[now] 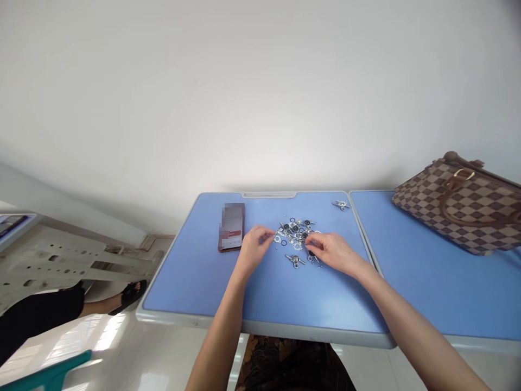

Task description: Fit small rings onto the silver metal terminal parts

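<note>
A loose heap of small metal fittings [295,233], with silver washers, wing-shaped bolts and black rubber rings, lies on the blue tabletop [195,271]. My left hand [253,250] reaches the heap's left edge, and its fingertips are among the pieces. My right hand [329,253] rests at the heap's right side, with its fingers over a dark piece. Whether either hand holds a small part is hidden. One wing bolt [295,260] lies just below the heap, and another [341,205] sits apart near the far edge.
A dark red phone or card case [232,228] with a blurred top lies left of my left hand. A second blue table [407,282] adjoins on the right, bearing a brown checkered handbag [459,203]. A person's black-clad leg and sandal [130,296] are at lower left.
</note>
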`<state>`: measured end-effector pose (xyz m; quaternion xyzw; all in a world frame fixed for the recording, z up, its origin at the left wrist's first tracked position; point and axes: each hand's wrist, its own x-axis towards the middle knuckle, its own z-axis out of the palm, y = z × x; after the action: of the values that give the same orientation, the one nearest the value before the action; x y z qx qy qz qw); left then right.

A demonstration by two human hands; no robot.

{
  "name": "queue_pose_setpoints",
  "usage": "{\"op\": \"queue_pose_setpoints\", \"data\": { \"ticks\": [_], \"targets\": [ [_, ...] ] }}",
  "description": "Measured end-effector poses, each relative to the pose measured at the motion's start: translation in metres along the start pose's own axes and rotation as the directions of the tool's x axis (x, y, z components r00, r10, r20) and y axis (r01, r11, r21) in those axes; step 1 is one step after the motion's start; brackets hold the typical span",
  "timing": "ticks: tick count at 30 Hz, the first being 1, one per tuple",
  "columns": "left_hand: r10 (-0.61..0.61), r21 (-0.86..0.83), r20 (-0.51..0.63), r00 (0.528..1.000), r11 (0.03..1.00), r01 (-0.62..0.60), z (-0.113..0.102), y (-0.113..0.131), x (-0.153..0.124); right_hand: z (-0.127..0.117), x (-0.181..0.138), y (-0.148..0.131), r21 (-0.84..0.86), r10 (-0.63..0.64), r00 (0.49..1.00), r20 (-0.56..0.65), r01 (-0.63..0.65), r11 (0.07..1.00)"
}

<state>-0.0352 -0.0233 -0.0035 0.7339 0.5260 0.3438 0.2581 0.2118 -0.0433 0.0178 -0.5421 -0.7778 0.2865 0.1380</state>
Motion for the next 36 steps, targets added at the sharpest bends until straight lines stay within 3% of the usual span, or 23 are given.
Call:
{"op": "queue_pose_setpoints", "data": {
  "ticks": [4,6,13,18,25,32,36],
  "targets": [
    [0.057,0.035,0.107,0.993,0.998,-0.061,0.014,0.014,-0.007,0.013,0.006,-0.009,-0.143,-0.076,0.997,-0.014,0.073,0.987],
    [0.071,0.064,0.119,0.990,0.995,-0.079,0.021,0.019,-0.007,0.017,0.010,-0.015,-0.245,-0.087,0.996,0.037,0.094,0.965],
    [0.068,0.076,0.094,0.993,0.994,-0.076,0.024,0.020,-0.007,0.014,0.022,-0.023,-0.360,0.013,0.995,0.095,0.022,0.933],
    [0.075,0.054,0.077,0.994,0.995,-0.079,0.024,0.021,-0.008,0.011,0.025,-0.021,-0.227,0.024,0.997,0.076,-0.006,0.974],
    [0.112,-0.177,0.161,0.981,0.981,-0.083,0.022,0.032,-0.009,0.003,0.013,-0.017,0.219,0.009,0.998,0.055,-0.021,0.975],
    [-0.034,-0.319,0.242,0.970,0.941,0.113,0.022,0.033,-0.013,0.003,0.007,-0.017,0.438,0.015,0.994,0.104,-0.059,0.897],
    [-0.087,-0.369,0.225,0.970,0.914,0.168,0.024,0.036,-0.023,-0.001,0.001,-0.015,0.449,-0.002,0.995,0.105,-0.046,0.892]
  ]
}}
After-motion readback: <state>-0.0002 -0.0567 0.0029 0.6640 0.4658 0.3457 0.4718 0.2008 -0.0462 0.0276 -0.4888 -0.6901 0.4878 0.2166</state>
